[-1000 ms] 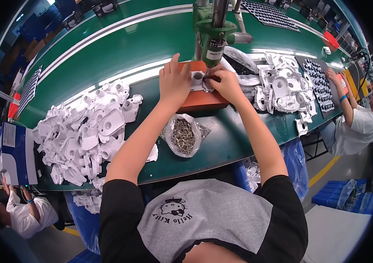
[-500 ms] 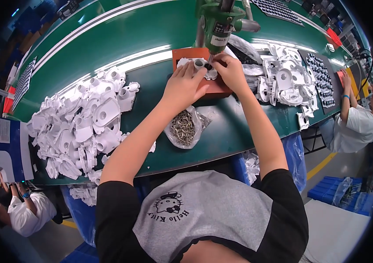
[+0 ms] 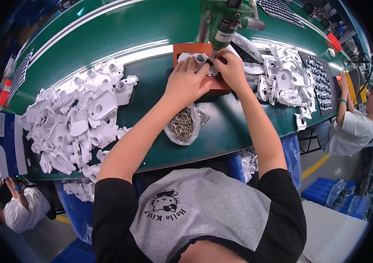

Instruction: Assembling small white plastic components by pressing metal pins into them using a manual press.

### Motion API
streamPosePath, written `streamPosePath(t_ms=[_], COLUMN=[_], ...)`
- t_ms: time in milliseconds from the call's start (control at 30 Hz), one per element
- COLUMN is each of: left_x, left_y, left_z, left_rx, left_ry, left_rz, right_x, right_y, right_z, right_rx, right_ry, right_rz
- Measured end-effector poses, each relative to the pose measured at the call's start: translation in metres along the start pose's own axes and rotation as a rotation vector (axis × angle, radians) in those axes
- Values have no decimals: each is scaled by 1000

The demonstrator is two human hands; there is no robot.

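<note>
A white plastic part (image 3: pixel 200 58) with a short round tube sits on an orange fixture block (image 3: pixel 180 47). My left hand (image 3: pixel 186 82) lies over the part's near left side, its fingers gripping it against the block. Above the part stands a green drill-press-like machine (image 3: pixel 221 27), its thin spindle pointing down at the part's right side. Beside the spindle tip, my right hand (image 3: pixel 231 69) pinches with thumb and forefinger; what is between them is too small to make out. Close in front of the block lies an opened clear bag of metal screws (image 3: pixel 181 128).
A big heap of white plastic parts (image 3: pixel 81 118) covers the bench's left side; more parts (image 3: pixel 285 79) lie at the right. Beyond them is a tray of small black pieces (image 3: pixel 320 81). Blue lined bins stand below the bench edge. Co-workers sit at both sides.
The whole view has shifted slightly. Both hands keep their places at the part and the spindle tip; little else has changed.
</note>
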State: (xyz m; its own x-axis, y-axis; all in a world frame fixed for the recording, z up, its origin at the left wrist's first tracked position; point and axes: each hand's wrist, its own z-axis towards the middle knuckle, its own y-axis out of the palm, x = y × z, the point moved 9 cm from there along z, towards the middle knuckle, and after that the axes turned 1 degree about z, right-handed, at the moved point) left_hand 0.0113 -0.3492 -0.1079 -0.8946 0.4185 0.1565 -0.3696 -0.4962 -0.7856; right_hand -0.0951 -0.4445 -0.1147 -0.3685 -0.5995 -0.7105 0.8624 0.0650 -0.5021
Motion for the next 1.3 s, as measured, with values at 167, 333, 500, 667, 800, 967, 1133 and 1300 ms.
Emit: streamPosePath(t_ms=[167,333,500,667,800,967,1133,1300], left_x=[1,1,0,0,-3,-4,-5,-4], left_y=[0,1,1,3,5,5,5,4], left_z=[0,0,-2,-2,-3,-3,-5,-5], left_rx=[29,32,32,23,12,1,-22,-56], left_ry=[1,1,-1,-6,-17,-15,-4,26], left_rz=[19,26,43,36,24,2,7,-36], right_x=[4,6,1,4,-18,-44,-54,24], right_y=[5,6,5,5,3,11,3,-64], right_z=[-2,0,-2,-6,-11,-27,-47,-18], right_rx=[-88,-115,-73,-61,-2,-106,-107,52], right_ry=[97,84,53,66,-164,-317,-353,104], right_rz=[126,157,-21,39,-111,-396,-553,103])
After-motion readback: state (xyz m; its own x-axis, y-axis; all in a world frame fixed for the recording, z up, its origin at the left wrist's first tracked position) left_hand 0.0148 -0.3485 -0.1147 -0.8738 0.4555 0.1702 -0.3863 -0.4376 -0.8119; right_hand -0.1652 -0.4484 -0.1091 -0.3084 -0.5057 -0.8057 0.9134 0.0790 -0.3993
